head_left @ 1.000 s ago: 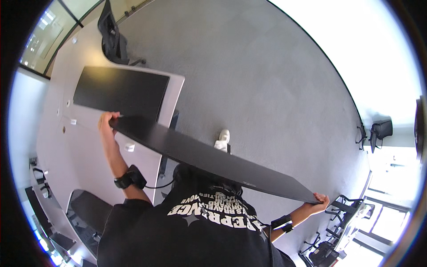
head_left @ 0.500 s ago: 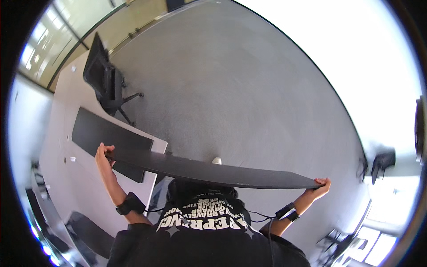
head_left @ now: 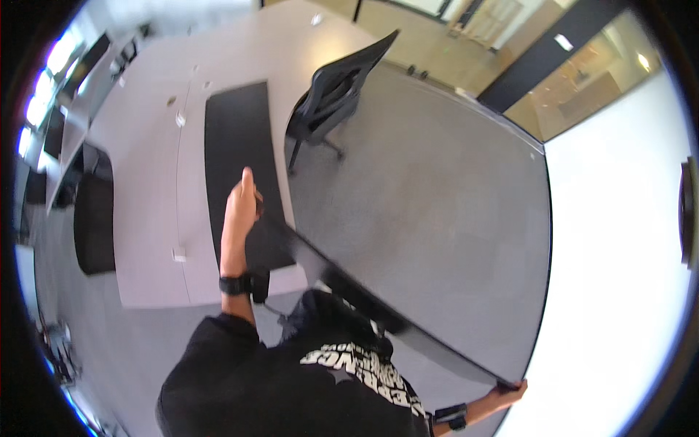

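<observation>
I hold a long, dark, flat board (head_left: 393, 316) across the front of my body, slanting from upper left down to the right. My left hand (head_left: 242, 210) grips its upper end, above the near part of a light-coloured desk (head_left: 149, 175). My right hand (head_left: 512, 390) is closed on the other end, low at the right beside the white wall. A second black panel (head_left: 239, 131) lies lengthwise on the desk, partly hidden behind my left arm and the held board.
A black mesh chair (head_left: 331, 98) stands at the desk's right side, another chair (head_left: 95, 222) at its left. Grey floor (head_left: 437, 204) stretches between desk and white wall (head_left: 611, 277). A glass partition (head_left: 561, 102) crosses the back; more desks and chairs line the far left.
My view has turned left, bringing the desk to the centre and the wall closer on the right. The board in my hands now slants more steeply, with its right end lower.
</observation>
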A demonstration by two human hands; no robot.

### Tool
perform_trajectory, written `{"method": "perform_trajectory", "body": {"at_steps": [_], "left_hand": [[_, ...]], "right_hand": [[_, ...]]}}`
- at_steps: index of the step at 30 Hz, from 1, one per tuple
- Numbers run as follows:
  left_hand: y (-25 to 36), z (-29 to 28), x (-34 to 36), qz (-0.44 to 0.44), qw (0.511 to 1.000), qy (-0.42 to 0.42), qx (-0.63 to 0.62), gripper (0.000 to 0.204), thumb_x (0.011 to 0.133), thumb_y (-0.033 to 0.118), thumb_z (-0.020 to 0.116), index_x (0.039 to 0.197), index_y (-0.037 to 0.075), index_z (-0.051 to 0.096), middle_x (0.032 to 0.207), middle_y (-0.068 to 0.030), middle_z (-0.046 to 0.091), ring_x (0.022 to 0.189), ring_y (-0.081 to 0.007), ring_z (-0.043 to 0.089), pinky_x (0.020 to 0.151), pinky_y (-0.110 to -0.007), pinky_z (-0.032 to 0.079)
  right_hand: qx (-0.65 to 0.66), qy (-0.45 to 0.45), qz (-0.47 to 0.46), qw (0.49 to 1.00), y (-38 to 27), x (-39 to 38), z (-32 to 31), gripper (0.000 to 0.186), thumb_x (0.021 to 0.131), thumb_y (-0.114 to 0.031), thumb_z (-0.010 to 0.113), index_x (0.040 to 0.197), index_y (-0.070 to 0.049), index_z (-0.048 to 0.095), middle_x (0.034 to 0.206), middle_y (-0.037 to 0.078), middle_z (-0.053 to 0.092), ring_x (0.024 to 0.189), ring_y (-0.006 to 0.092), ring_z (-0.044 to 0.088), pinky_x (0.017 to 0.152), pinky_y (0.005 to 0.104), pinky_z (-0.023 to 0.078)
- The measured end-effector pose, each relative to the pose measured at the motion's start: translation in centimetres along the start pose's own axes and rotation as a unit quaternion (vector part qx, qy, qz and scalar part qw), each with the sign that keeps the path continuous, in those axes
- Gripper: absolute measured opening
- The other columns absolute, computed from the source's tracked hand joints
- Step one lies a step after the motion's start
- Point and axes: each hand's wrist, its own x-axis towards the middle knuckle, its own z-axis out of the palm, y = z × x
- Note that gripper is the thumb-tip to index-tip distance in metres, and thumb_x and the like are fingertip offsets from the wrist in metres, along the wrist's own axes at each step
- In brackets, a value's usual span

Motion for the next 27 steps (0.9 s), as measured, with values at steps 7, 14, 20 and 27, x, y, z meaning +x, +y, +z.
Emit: {"method": "perform_trajectory", "body": {"at_steps": [7, 14, 20, 27], "left_hand": [[-1.9, -2.1, 2.7, -0.067, 0.982, 0.174, -0.031, 0.07, 0.09, 0.066, 0.033, 0.077, 0.0, 0.054, 0.064, -0.0062, 0.05, 0.053, -0.0124, 0.048, 0.049, -0.027, 0.042], [-8.0, -7.1, -1.5, -0.142, 0.93, 0.34, -0.023, 0.071, 0.089, 0.067, 0.034, 0.079, 0.0, 0.058, 0.066, -0.0058, 0.054, 0.056, -0.0154, 0.056, 0.046, -0.03, 0.048], [-3.7, -5.4, -7.9, -0.177, 0.849, 0.497, -0.045, 0.073, 0.089, 0.068, 0.03, 0.084, 0.001, 0.058, 0.068, -0.0045, 0.053, 0.058, -0.0161, 0.057, 0.046, -0.03, 0.049], [-9.3, -4.7, -23.9, -0.235, 0.71, 0.649, -0.143, 0.063, 0.09, 0.065, 0.033, 0.089, 0.005, 0.051, 0.073, -0.0032, 0.046, 0.07, -0.0156, 0.052, 0.06, -0.041, 0.053]], "right_hand": [[-0.044, -0.265, 0.012, 0.963, 5.1, 0.3, 20.8, 0.033, 0.087, -0.027, 0.055, 0.059, -0.013, 0.045, 0.058, -0.001, 0.042, 0.055, 0.0105, 0.042, 0.058, 0.0254, 0.033], [-0.14, -0.473, 0.03, 0.869, 8.6, -10.7, 40.6, 0.025, 0.087, -0.026, 0.053, 0.068, -0.011, 0.047, 0.067, -0.002, 0.045, 0.063, 0.0099, 0.043, 0.059, 0.0251, 0.034], [-0.034, -0.692, 0.089, 0.715, 17.0, -12.5, 56.7, 0.017, 0.089, -0.018, 0.059, 0.078, -0.011, 0.047, 0.075, -0.005, 0.036, 0.069, 0.0059, 0.034, 0.065, 0.0219, 0.028], [0.041, -0.852, 0.156, 0.498, 19.0, -26.2, 65.7, 0.014, 0.086, -0.011, 0.061, 0.088, -0.009, 0.048, 0.083, -0.002, 0.044, 0.081, 0.0083, 0.04, 0.077, 0.023, 0.03]]}}
